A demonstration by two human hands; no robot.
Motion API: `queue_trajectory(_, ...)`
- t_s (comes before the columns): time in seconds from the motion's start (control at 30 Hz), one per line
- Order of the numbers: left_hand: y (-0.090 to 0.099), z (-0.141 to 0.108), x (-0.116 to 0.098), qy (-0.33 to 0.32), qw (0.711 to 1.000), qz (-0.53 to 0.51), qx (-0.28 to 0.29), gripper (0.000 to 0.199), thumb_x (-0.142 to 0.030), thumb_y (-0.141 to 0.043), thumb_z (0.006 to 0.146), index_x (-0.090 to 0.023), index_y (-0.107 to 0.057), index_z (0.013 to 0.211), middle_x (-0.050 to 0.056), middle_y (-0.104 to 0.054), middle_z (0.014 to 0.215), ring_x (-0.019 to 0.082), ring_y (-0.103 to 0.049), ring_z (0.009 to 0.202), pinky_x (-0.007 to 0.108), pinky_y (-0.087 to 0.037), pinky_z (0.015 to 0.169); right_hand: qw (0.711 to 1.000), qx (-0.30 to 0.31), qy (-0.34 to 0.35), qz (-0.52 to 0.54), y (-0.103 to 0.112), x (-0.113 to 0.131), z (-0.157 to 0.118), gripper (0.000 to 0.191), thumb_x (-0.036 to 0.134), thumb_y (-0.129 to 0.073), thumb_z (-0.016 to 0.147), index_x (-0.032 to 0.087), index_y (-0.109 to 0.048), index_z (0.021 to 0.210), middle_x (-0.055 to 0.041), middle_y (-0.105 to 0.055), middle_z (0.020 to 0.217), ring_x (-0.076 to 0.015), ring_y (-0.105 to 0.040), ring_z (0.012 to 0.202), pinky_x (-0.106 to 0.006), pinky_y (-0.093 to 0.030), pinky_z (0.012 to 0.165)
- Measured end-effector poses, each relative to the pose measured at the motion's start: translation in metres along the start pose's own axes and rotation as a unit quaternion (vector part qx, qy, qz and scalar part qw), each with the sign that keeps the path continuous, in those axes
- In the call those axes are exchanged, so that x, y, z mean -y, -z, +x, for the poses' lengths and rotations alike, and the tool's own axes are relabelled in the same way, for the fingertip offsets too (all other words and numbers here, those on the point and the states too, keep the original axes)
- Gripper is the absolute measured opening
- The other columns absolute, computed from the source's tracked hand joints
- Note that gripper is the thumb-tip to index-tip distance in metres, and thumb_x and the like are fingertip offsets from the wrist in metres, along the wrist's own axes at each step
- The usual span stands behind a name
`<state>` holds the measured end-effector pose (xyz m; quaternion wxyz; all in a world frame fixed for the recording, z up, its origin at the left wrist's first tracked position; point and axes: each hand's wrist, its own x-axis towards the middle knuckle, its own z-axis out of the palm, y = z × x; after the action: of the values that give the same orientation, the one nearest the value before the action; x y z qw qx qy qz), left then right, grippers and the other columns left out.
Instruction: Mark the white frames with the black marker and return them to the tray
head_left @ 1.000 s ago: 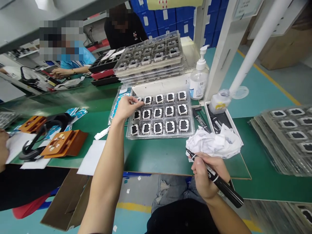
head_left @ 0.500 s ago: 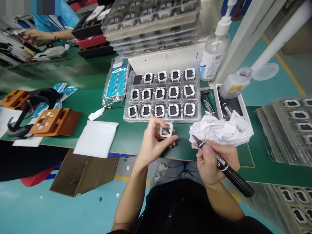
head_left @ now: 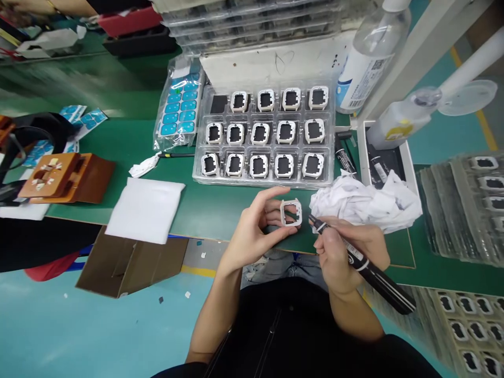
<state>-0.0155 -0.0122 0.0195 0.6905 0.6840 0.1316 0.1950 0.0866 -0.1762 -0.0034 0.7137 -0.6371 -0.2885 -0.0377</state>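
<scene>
Between the thumb and fingers of my left hand point(head_left: 258, 228) is a white watch case frame point(head_left: 291, 212), its open middle facing up toward me. My right hand point(head_left: 344, 254) grips a black marker pen point(head_left: 366, 268), uncapped, with the tip pointing left at the frame's right side. A small gap seems to separate tip and frame. Just beyond my hands lies a clear plastic tray point(head_left: 232, 181) holding rows of similar white frames; its back left pocket point(head_left: 219, 104) has no white frame. Crumpled white cloth or paper point(head_left: 366, 205) sits beyond my right hand.
A pump bottle point(head_left: 366, 63) and a smaller bottle point(head_left: 405, 118) stand at the back right. Stacked trays point(head_left: 460, 210) are on the right. White foam point(head_left: 145, 210), orange fixtures point(head_left: 66, 178) and bagged blue stickers point(head_left: 179, 110) lie left. A cardboard box point(head_left: 129, 262) is below the table edge.
My left hand has moved right with the frame, which is now nearer the marker tip and turned flatter to my view. The camera view has shifted closer to the table.
</scene>
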Motion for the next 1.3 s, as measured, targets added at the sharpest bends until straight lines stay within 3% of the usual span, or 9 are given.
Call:
queue_trajectory(0.17,0.0,0.002,-0.009,-0.003,0.999,0.042,0.021,0.042,-0.022,-0.088,0.103,-0.027,-0.072,0.142,0.008,-0.086,0.127,0.024,-0.088,0.116,0.031,-0.076,0.1,0.997,0.051,0.061,0.011,-0.006,0.011,0.014,0.016,0.014,-0.088,0.103,0.024,-0.078,0.111,-0.0021,-0.085,0.095,-0.0318,-0.09,0.092,-0.047,-0.081,0.091)
queue_trajectory(0.33,-0.002,-0.001,-0.01,-0.019,0.996,0.081,0.013,0.04,-0.019,-0.085,0.105,-0.028,-0.072,0.142,0.006,-0.087,0.127,0.023,-0.088,0.114,0.031,-0.075,0.1,0.994,0.041,0.079,-0.058,-0.009,0.014,0.016,0.011,0.021,-0.088,0.104,0.026,-0.08,0.11,-0.0025,-0.088,0.1,-0.0286,-0.089,0.079,-0.043,-0.082,0.079)
queue_trajectory(0.57,-0.004,-0.004,-0.005,-0.029,0.993,0.112,-0.001,0.041,-0.019,-0.084,0.106,-0.029,-0.07,0.143,0.006,-0.087,0.128,0.024,-0.088,0.115,0.033,-0.076,0.1,0.991,0.043,0.097,-0.085,-0.01,0.018,0.02,0.011,0.018,-0.085,0.104,0.026,-0.079,0.108,-0.0025,-0.088,0.097,-0.03,-0.091,0.091,-0.039,-0.081,0.083)
queue_trajectory(0.93,-0.006,-0.006,-0.004,-0.052,0.987,0.149,-0.007,0.042,-0.018,-0.083,0.107,-0.031,-0.069,0.144,0.004,-0.086,0.134,0.022,-0.088,0.118,0.032,-0.074,0.106,0.988,0.05,0.106,-0.099,-0.011,0.021,0.023,0.015,0.013,-0.084,0.103,0.026,-0.078,0.108,-0.0003,-0.088,0.097,-0.0284,-0.091,0.094,-0.033,-0.079,0.08)
queue_trajectory(1.3,-0.006,-0.008,-0.004,-0.063,0.98,0.186,-0.011,0.046,-0.018,-0.084,0.106,-0.033,-0.069,0.146,0.003,-0.088,0.13,0.024,-0.089,0.115,0.032,-0.076,0.099,0.988,0.048,0.102,-0.105,-0.01,0.021,0.023,0.016,0.013,-0.085,0.103,0.027,-0.077,0.107,0.0008,-0.087,0.095,-0.029,-0.091,0.09,-0.036,-0.081,0.082)
